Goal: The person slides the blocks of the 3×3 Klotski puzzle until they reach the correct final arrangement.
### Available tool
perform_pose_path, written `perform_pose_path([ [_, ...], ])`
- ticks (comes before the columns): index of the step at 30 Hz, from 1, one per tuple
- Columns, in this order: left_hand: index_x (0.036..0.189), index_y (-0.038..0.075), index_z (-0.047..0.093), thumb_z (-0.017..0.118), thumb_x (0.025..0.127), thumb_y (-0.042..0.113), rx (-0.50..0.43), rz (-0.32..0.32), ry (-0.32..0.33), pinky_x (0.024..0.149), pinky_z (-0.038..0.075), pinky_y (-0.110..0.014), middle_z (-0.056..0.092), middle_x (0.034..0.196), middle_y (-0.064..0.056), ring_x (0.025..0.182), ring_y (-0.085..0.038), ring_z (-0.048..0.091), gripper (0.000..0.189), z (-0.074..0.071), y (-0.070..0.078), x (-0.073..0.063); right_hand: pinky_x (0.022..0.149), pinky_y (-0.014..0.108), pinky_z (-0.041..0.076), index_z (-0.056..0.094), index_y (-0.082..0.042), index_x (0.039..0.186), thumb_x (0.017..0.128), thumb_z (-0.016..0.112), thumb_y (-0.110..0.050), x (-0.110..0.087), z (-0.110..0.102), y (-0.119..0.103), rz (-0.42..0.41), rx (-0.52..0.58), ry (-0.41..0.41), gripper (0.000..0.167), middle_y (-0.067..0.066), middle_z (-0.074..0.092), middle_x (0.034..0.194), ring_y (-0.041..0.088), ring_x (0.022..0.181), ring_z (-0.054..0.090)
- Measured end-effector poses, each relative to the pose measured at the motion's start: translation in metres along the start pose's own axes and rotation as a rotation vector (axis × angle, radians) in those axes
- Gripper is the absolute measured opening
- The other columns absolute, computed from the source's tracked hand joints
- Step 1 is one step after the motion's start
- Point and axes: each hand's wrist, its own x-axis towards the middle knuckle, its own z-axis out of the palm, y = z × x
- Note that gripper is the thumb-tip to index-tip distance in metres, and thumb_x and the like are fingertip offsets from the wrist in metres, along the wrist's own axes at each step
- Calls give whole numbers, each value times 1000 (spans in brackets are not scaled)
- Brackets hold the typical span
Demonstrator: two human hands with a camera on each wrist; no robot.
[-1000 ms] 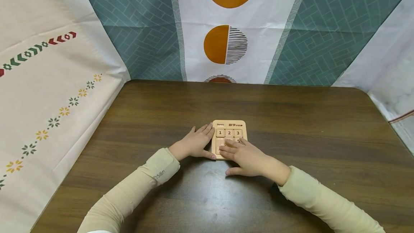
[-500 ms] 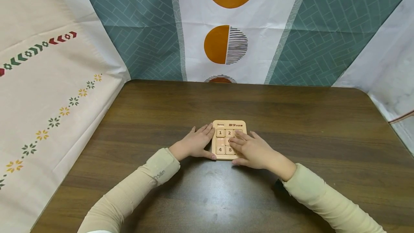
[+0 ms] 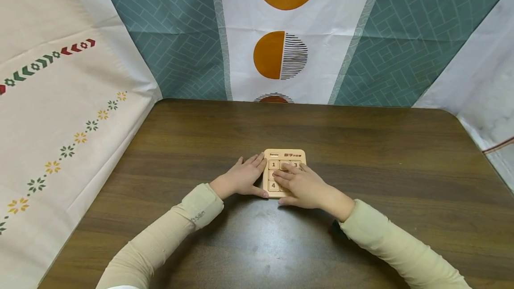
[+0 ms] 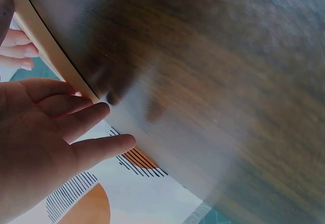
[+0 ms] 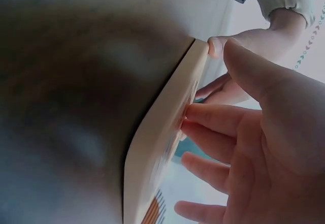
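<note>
On the table lies a wooden number slide puzzle, its side edge also showing in the right wrist view. My left hand rests along its left side, fingers straight and the thumb at the near left corner. Above the tiles is my right hand, its fingers extended and fingertips touching them near the middle row. Tile 6 sits at the left of that row, between tile 1 and tile 4. Tile 3 shows at the top right. The hand covers most of the middle and right tiles.
A dark brown wooden table surrounds the puzzle. Beyond its far edge hangs a patterned green and white cloth, and a cream cloth drapes at the left side.
Tile 6 has slid left from the middle slot into the gap at the left of its row. My right hand first moved right and up, then back left. The left hand stays still.
</note>
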Motion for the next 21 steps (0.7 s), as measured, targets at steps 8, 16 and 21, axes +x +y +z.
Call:
perform_pose_path([
  [8, 143, -2, 21, 60, 74, 63, 10, 0, -1, 100, 22, -57, 13, 149, -17, 135, -30, 18, 102, 1, 0, 0, 99, 58, 23, 49, -8, 133, 86, 55, -49, -8, -5, 5, 35, 11, 8, 63, 6, 43, 138, 29, 132, 28],
  [16, 143, -2, 20, 60, 74, 63, 8, -3, 1, 101, 21, -57, 12, 150, -17, 136, -29, 16, 102, 0, -1, -1, 94, 60, 28, 61, -7, 120, 85, 56, -48, -26, -11, 20, 106, -42, 30, 53, 7, 55, 126, 33, 127, 35],
  [21, 143, -1, 20, 59, 74, 63, 11, -5, -1, 101, 21, -57, 12, 150, -17, 136, -30, 16, 103, 2, -1, 0, 93, 61, 29, 60, -7, 121, 85, 56, -48, -25, -8, 19, 92, -44, 15, 55, 7, 54, 128, 32, 127, 36],
])
